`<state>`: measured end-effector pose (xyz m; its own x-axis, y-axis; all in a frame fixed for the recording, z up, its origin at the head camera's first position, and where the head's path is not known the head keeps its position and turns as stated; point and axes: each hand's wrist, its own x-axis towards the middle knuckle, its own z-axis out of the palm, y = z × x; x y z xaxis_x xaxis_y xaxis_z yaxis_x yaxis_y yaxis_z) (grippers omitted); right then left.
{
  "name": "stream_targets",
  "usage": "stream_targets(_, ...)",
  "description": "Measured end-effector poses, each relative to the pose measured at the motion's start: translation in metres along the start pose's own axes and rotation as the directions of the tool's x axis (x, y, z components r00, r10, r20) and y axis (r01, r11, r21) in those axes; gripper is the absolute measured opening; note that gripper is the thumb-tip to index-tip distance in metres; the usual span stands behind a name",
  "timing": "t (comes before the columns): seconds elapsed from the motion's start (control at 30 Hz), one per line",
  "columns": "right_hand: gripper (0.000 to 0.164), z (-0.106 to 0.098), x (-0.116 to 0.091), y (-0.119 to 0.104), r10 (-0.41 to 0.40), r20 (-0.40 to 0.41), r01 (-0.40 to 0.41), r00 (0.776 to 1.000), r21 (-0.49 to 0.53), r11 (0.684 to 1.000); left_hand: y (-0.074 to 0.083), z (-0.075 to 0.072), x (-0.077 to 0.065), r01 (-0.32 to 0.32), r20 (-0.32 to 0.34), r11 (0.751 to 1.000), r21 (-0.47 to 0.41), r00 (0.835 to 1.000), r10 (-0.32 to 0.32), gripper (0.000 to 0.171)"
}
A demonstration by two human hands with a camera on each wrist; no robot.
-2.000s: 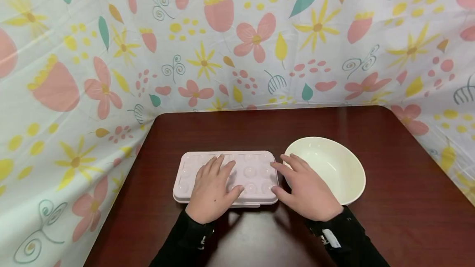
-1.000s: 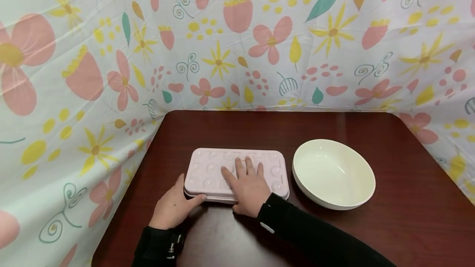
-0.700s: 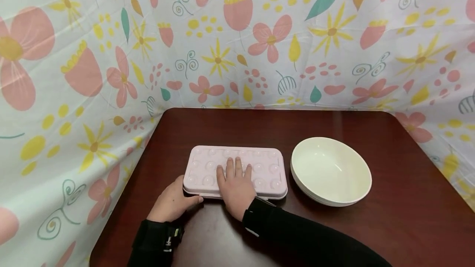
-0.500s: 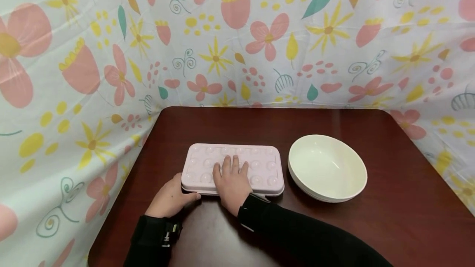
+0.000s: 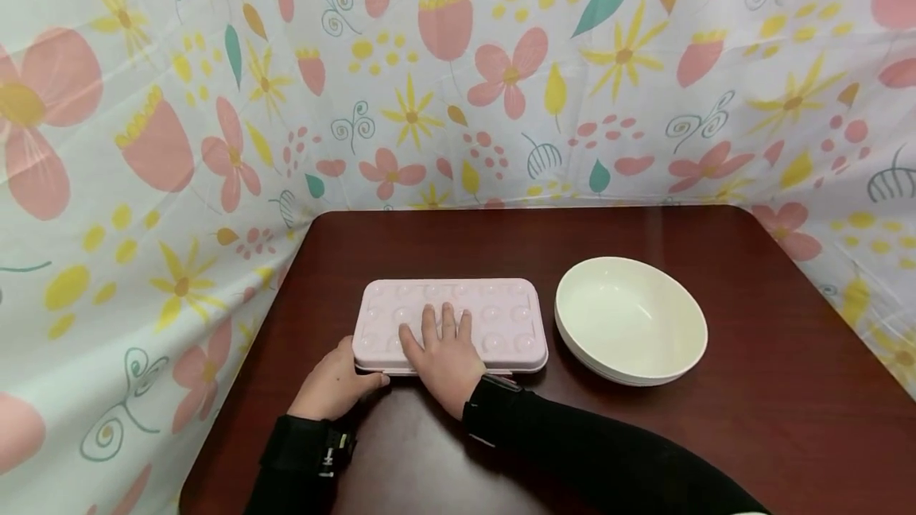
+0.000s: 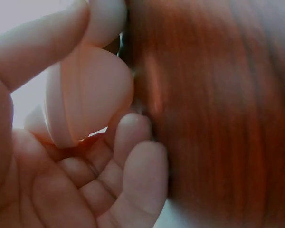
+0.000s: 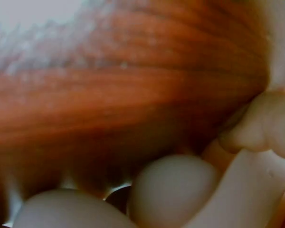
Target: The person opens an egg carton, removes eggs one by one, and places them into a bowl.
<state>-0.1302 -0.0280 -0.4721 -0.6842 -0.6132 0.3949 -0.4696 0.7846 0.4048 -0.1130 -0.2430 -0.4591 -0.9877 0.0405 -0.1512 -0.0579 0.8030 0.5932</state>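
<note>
A pale pink egg box [image 5: 501, 312], its lid closed and dotted with round bumps, lies on the dark red-brown table. My left hand [image 5: 329, 384] grips its front left corner. In the left wrist view the thumb [image 6: 38, 40] lies across the box's side, with curled fingers [image 6: 145, 175] below its rounded cups [image 6: 99, 78]. Spread over the front middle of the lid is my right hand [image 5: 451, 364], fingers straight and its thumb hidden. The right wrist view shows a rounded cup [image 7: 173, 190] of the box close up, with part of the hand at its rim.
To the right of the egg box stands a cream bowl [image 5: 630, 324] with nothing visible in it. A floral curtain [image 5: 501, 86] hangs along the back and left of the table [image 5: 773, 388].
My left hand has gone from over the lid to the front left corner. The right hand has moved left from beside the bowl onto the lid, then slid slightly further left.
</note>
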Motion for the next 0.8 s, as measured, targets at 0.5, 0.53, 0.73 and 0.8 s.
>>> stream_targets(0.5,0.087,-0.010,-0.002,0.007,-0.086,0.189,0.053,0.978,0.177,0.983,0.001,0.003,-0.002,0.013,-0.031,0.999,0.038,0.999,-0.012,0.067)
stream_targets(0.53,0.088,-0.012,-0.001,0.008,-0.093,0.195,0.054,0.976,0.195,0.979,0.001,0.003,-0.002,0.012,-0.040,0.999,0.041,0.999,-0.010,0.066)
stream_targets(0.73,0.090,-0.017,-0.004,0.014,-0.099,0.207,0.041,0.973,0.269,0.962,0.000,0.006,-0.001,0.015,-0.050,1.000,0.011,0.999,-0.014,0.069)
stream_targets(0.8,0.091,-0.017,-0.007,0.017,-0.105,0.208,0.038,0.973,0.302,0.953,0.000,0.007,-0.001,0.015,-0.045,1.000,-0.011,0.999,-0.016,0.071)
